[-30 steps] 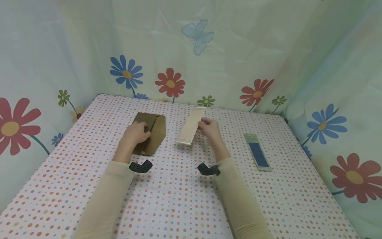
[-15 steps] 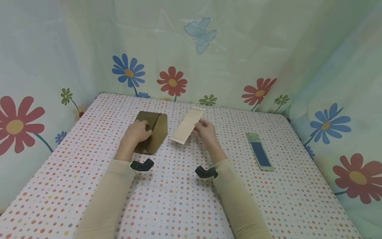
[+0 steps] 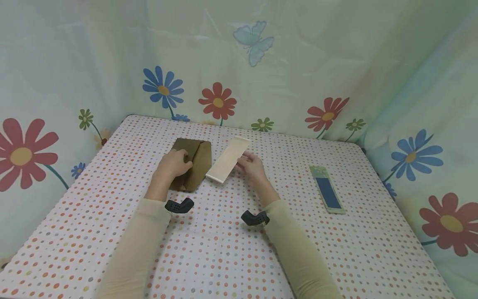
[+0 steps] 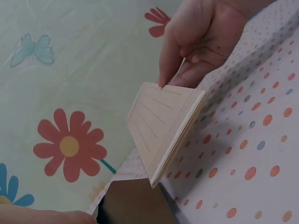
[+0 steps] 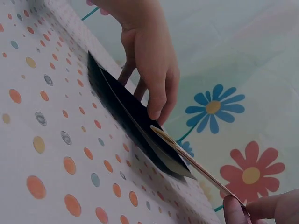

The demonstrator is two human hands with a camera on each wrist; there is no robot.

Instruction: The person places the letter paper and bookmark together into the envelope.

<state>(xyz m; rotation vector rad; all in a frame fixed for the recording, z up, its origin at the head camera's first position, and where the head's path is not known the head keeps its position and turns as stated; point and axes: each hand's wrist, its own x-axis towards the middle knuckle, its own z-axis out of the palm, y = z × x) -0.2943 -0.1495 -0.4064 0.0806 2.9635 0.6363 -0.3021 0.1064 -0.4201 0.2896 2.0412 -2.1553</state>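
A brown paper envelope [image 3: 201,161] lies left of the middle of the table with its open side facing right. My left hand [image 3: 174,163] grips it from above, and its upper layer stands raised from the lower one in the right wrist view. Between thumb and fingers my right hand [image 3: 252,166] pinches a folded sheet of cream lined letter paper [image 4: 161,114], tilted and held above the table. The paper's near end [image 5: 161,133] is close to the envelope's opening; whether they touch I cannot tell. The envelope's inside is mostly dark.
A flat pale green strip with a dark blue panel [image 3: 328,193] lies on the right of the dotted tabletop [image 3: 209,257]. A flowered curtain [image 3: 291,62] hangs behind and along both sides. Black cameras [image 3: 180,205] sit on both wrists.
My right hand has moved left with the folded letter paper, bringing its near end to the envelope's opening. The paper has turned more slantwise. My left hand stays on the envelope.
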